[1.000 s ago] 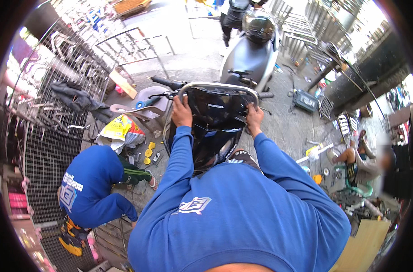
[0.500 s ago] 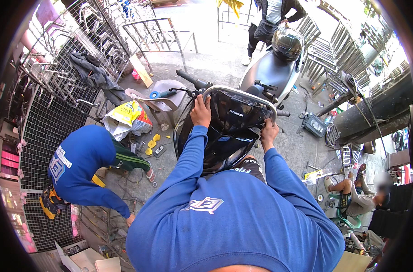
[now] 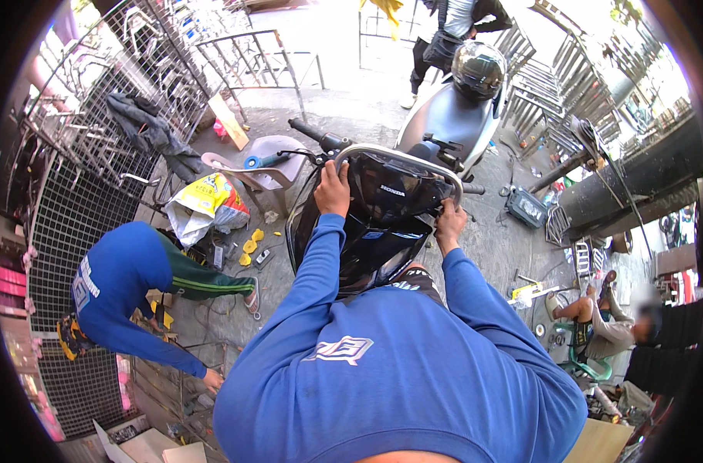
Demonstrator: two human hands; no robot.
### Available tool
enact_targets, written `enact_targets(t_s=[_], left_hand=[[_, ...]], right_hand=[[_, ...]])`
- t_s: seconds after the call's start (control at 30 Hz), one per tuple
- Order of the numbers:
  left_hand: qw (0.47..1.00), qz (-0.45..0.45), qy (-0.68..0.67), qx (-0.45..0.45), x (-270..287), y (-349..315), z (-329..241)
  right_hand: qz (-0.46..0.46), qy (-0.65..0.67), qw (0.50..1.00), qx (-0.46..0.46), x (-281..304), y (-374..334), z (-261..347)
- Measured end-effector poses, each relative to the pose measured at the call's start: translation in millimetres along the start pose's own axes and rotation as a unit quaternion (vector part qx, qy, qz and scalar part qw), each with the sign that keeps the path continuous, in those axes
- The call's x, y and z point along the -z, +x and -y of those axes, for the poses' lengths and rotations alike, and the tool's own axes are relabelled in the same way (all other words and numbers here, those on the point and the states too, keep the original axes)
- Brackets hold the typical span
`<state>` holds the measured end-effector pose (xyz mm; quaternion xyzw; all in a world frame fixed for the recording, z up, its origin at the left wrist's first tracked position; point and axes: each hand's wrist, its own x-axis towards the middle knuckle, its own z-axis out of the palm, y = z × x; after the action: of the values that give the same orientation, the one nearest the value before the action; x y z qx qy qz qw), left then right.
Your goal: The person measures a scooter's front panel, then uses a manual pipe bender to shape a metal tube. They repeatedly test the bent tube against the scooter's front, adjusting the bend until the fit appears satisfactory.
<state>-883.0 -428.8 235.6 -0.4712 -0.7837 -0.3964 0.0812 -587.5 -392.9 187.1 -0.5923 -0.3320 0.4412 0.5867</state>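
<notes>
A bent silver tube bar [image 3: 401,157] arches over the black front of a scooter [image 3: 378,245], below its handlebar. My left hand [image 3: 333,193] is closed round the bar's left end, beside the brake lever [image 3: 293,153]. At the bar's right end, my right hand [image 3: 449,224] has its fingers closed on the tube, close to the scooter's panel. Part of the fingers on both hands is hidden behind the bar and the fairing. The scooter faces me, with its grey seat [image 3: 436,119] stretching away and a dark helmet [image 3: 479,71] on it.
Left, a co-worker in blue [image 3: 127,270] bends toward the floor near a plastic chair [image 3: 270,158] and a sack [image 3: 208,204]. Metal frames [image 3: 567,85] stand at far right. A seated person [image 3: 598,328] is at right; another stands behind the scooter. A dark case [image 3: 526,207] lies right.
The view has shifted slightly, so the surroundings sit further left. Both hands stay on the bar. The co-worker at left has changed posture a little, with the leg stretched out more.
</notes>
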Motion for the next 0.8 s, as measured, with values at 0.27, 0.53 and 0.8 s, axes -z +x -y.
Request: enact_targets(t_s=[0.27, 0.53, 0.8], left_hand=[[1.000, 0.015, -0.006, 0.013, 3, 1, -4], [0.999, 0.044, -0.014, 0.026, 5, 2, -5], [0.999, 0.025, -0.023, 0.027, -1, 1, -3]], right_hand=[[-0.003, -0.005, 1.000, -0.020, 3, 7, -15], [-0.018, -0.046, 0.998, 0.030, 0, -7, 7], [-0.020, -0.084, 0.995, 0.049, 2, -13, 20]])
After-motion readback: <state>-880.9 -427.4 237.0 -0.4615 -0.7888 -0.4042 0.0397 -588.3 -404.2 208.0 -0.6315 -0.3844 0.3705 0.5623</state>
